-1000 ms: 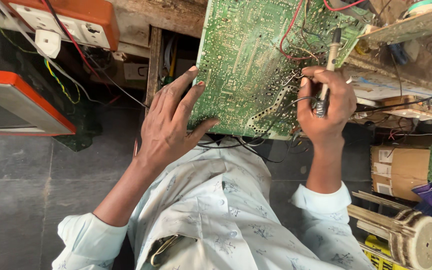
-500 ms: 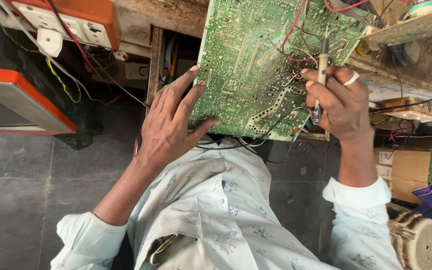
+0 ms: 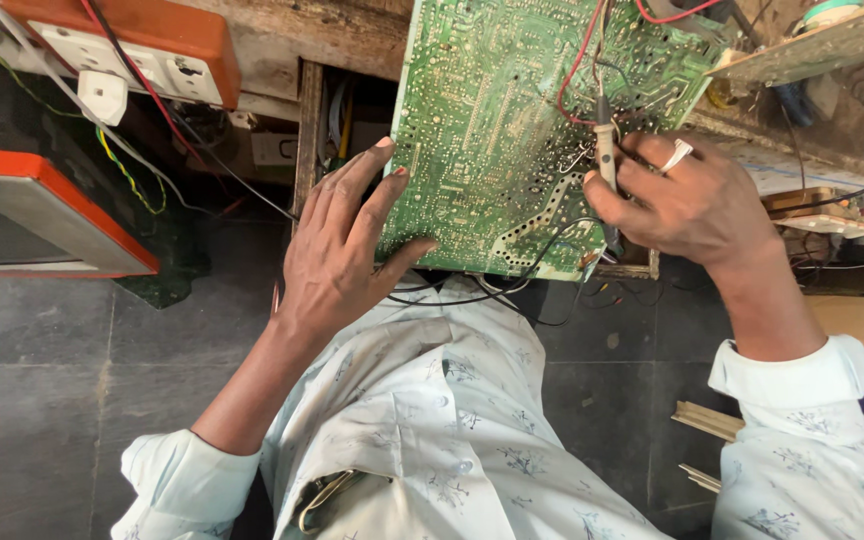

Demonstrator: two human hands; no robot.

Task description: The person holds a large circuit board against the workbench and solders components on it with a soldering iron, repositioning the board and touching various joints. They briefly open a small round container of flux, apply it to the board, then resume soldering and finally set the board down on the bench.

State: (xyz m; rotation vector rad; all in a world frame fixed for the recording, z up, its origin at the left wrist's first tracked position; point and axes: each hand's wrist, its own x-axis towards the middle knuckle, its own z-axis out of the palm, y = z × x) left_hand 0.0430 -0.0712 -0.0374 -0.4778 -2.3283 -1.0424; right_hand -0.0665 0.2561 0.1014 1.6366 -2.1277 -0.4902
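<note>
The person leaned over a large green circuit board (image 3: 512,130), its solder side turned up. The left hand (image 3: 342,250) lay flat against the board's left edge, fingers spread apart and gripping nothing, the thumb hooked along the lower edge; to my eye it was there to steady the board so it would not shift under the tool. The right hand (image 3: 692,205) had its fingers closed tight around a thin pen-like probe (image 3: 605,160), held upright like a pencil, its upper end touching the board just above the fingertips, likely so one small solder point could be reached. A pale ring showed on one finger of that hand.

Red and black wires (image 3: 577,70) ran over the board beyond the right fingertips. Past the left hand's fingertips sat an orange-edged socket board (image 3: 142,50) with a white plug beside it. Beyond the right hand's knuckles a second, smaller board (image 3: 812,45) rested tilted on the bench.

The probe's lower end was hidden inside the fist, and its tip was too small to place exactly. The board's top edge was cut off, as were the items far right. Something metal at the shirt pocket (image 3: 337,490) was unclear.
</note>
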